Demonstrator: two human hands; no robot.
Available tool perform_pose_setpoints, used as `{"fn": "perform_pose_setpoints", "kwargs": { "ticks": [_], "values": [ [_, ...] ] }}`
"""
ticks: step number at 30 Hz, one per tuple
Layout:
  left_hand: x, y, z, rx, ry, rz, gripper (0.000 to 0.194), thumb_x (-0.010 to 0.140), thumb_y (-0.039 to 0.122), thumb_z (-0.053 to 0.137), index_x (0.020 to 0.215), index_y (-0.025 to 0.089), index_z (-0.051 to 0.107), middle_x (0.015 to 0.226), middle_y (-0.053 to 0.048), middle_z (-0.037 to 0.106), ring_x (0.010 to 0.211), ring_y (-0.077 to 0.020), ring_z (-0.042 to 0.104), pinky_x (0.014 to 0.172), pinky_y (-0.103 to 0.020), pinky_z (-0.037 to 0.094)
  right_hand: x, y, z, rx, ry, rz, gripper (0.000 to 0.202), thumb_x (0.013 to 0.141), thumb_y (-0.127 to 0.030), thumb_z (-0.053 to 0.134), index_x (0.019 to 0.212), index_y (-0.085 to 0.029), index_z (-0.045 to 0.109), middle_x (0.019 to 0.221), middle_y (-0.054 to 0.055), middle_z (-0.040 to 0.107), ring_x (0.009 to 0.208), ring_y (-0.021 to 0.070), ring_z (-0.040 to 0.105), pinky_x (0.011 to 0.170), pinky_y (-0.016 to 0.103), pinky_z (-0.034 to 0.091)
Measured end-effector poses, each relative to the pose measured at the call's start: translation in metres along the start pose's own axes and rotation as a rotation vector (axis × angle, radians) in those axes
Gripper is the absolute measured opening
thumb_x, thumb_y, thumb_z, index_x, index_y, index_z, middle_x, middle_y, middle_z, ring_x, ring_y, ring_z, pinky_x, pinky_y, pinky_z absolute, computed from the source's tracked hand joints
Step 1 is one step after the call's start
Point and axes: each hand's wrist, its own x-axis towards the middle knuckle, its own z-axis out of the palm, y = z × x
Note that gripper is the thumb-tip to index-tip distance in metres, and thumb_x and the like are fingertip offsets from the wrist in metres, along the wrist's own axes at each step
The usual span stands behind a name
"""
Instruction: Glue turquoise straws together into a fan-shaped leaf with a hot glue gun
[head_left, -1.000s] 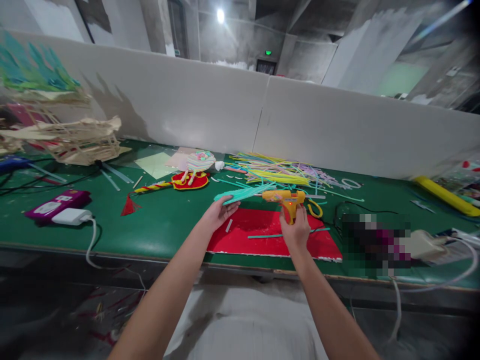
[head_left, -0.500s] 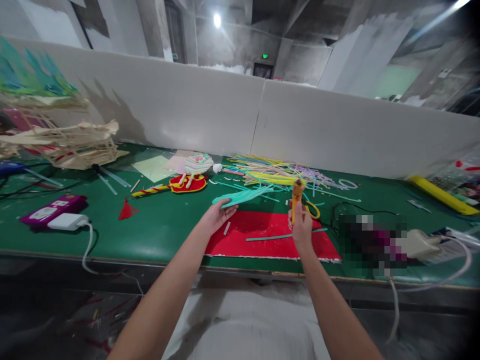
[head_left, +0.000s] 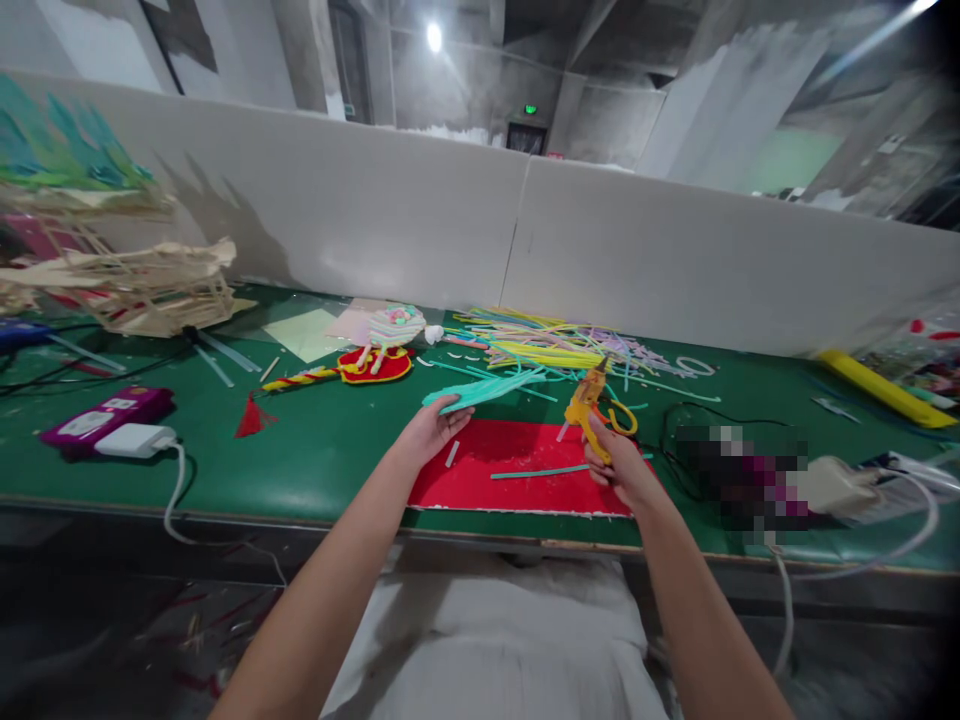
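Observation:
My left hand (head_left: pixel 433 430) is closed on one end of a bundle of turquoise pipe cleaners (head_left: pixel 495 388), its thumb along the top and fingers beneath. The bundle's far end points right, toward the loose stems. In my right hand (head_left: pixel 616 462) is a yellow glue gun (head_left: pixel 587 396), gripped by its handle, nozzle pointing up and away from me. A short clear glue stick (head_left: pixel 563 431) sticks out of its rear. Below both hands a red board (head_left: pixel 517 446) lies on the table, with a single turquoise pipe cleaner (head_left: pixel 536 471) across it and a small whitish strip (head_left: pixel 452 454) near its left side.
Loose coloured pipe cleaners (head_left: pixel 555 345) lie at the back. Yellow-handled scissors (head_left: pixel 625 415) are just beyond my right hand. A fuzzy craft figure (head_left: pixel 394 328) and a red tassel (head_left: pixel 255 417) lie left. Power strips (head_left: pixel 112 415) with cables and a wooden stick model (head_left: pixel 150 290) stand further out.
My right hand has turned and shifted slightly right and down, so the glue gun now shows its side, with the glue stick visible. My left hand and the bundle have barely moved.

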Motion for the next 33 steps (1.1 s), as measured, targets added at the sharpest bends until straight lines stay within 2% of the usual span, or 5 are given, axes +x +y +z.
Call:
{"fn": "perform_pose_setpoints", "kwargs": {
  "ticks": [4,10,16,24,33],
  "values": [
    [0.000,0.000,0.000,0.008,0.009,-0.004,0.006,0.078,0.010,0.056,0.077,0.015,0.056,0.074,-0.007,0.068,0.067,-0.0142,0.068,0.068,-0.022,0.056,0.000,0.003,-0.003,-0.117,0.011,-0.021,0.044,0.063,-0.057,0.069,0.067,-0.020,0.046,0.036,-0.012,0.038,0.027,0.0022,0.022,0.029,0.017,0.036],
    [0.001,0.000,0.001,0.006,0.021,0.002,0.009,0.074,0.012,0.063,0.080,0.016,0.057,0.073,-0.005,0.068,0.066,-0.0144,0.068,0.069,-0.023,0.056,0.000,0.004,-0.008,-0.308,0.063,0.004,0.053,0.073,-0.071,0.048,0.060,-0.020,0.046,0.029,-0.008,0.036,0.023,0.0056,0.029,0.025,0.017,0.028],
    [0.001,0.000,0.001,0.002,0.004,0.006,0.005,0.076,0.011,0.060,0.078,0.015,0.057,0.070,-0.006,0.067,0.065,-0.0142,0.067,0.067,-0.022,0.055,0.001,0.000,-0.006,-0.235,-0.022,0.072,0.053,0.075,-0.069,0.046,0.058,-0.020,0.045,0.029,-0.009,0.033,0.025,0.0045,0.023,0.025,0.017,0.025],
    [-0.002,0.001,0.002,0.000,-0.007,0.007,0.008,0.081,0.011,0.053,0.075,0.014,0.057,0.068,-0.006,0.067,0.063,-0.0134,0.067,0.063,-0.020,0.055,-0.004,0.000,0.002,-0.232,-0.009,0.071,0.051,0.077,-0.067,0.045,0.057,-0.020,0.044,0.031,-0.009,0.032,0.026,0.0042,0.023,0.026,0.017,0.025],
    [-0.002,0.000,0.001,-0.003,-0.012,0.016,0.006,0.078,0.009,0.056,0.075,0.015,0.057,0.070,-0.006,0.067,0.064,-0.0138,0.067,0.064,-0.021,0.056,-0.003,0.002,-0.002,-0.251,0.039,0.063,0.052,0.075,-0.068,0.047,0.056,-0.020,0.044,0.030,-0.008,0.032,0.025,0.0051,0.025,0.025,0.018,0.025]
  ]
}}
